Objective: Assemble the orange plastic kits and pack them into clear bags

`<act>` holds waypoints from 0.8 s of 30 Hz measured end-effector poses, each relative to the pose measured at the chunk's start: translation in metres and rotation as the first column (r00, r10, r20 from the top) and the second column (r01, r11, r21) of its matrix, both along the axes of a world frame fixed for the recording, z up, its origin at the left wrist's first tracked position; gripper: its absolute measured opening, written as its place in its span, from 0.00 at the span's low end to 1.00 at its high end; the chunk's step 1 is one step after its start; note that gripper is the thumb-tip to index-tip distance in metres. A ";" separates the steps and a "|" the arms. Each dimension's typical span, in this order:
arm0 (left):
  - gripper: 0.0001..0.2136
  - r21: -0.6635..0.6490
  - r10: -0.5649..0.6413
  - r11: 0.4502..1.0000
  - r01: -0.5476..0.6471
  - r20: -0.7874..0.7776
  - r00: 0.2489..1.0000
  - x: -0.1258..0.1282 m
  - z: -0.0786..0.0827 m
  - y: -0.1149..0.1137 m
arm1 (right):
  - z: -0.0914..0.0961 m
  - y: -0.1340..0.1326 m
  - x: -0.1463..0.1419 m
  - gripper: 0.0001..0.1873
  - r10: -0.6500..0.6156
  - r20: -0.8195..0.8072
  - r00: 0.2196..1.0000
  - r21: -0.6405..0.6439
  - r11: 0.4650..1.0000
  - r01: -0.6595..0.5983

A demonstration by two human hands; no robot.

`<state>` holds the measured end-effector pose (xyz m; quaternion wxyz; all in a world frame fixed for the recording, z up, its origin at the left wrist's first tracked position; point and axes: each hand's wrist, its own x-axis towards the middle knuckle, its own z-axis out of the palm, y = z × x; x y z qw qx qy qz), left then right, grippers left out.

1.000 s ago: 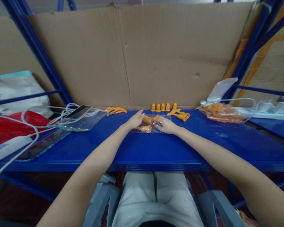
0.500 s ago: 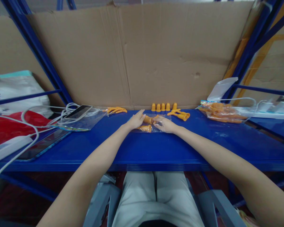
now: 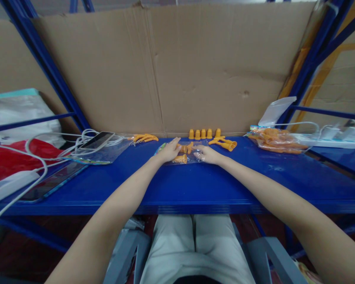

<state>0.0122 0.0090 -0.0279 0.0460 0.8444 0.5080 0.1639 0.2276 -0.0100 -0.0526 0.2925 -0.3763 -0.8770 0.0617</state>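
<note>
A clear plastic bag (image 3: 192, 159) lies flat on the blue shelf, with several orange plastic pieces in it. One is a flared, cup-ended piece (image 3: 180, 159) near the front edge; a forked piece (image 3: 190, 148) lies behind it. My left hand (image 3: 169, 151) rests on the bag's left part, fingers stretched out and thumb apart. At the bag's right end is my right hand (image 3: 207, 154), thumb and fingers apart, with shiny film over the fingertips. Behind the right hand lie loose orange pieces (image 3: 225, 143), and several small orange cups (image 3: 204, 134) stand in a row.
Orange pieces with a small chain (image 3: 144, 138) lie back left. Further left are white cables (image 3: 87, 138), a phone (image 3: 98, 140), a tablet (image 3: 53, 183) and red cloth (image 3: 20, 157). A filled bag (image 3: 276, 140) and power strip (image 3: 328, 141) sit right. Cardboard (image 3: 195, 71) stands behind.
My right hand has drawn slightly right, away from the forked orange piece, which now shows between my hands. The left hand stays almost in place.
</note>
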 end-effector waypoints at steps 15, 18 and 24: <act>0.28 -0.032 0.033 0.999 -0.033 -0.007 0.999 -0.004 -0.009 0.014 | 0.048 -0.021 0.062 0.17 -0.715 0.248 0.653 0.095 0.689 0.718; 0.28 -0.032 0.036 0.999 -0.037 -0.018 0.999 -0.006 -0.012 0.018 | 0.047 -0.022 0.073 0.16 -0.719 0.372 0.588 0.062 0.651 0.757; 0.27 0.000 0.031 1.000 -0.031 -0.026 0.999 -0.014 -0.014 0.028 | 0.046 -0.016 0.074 0.16 -0.564 0.315 0.763 -0.048 0.794 0.606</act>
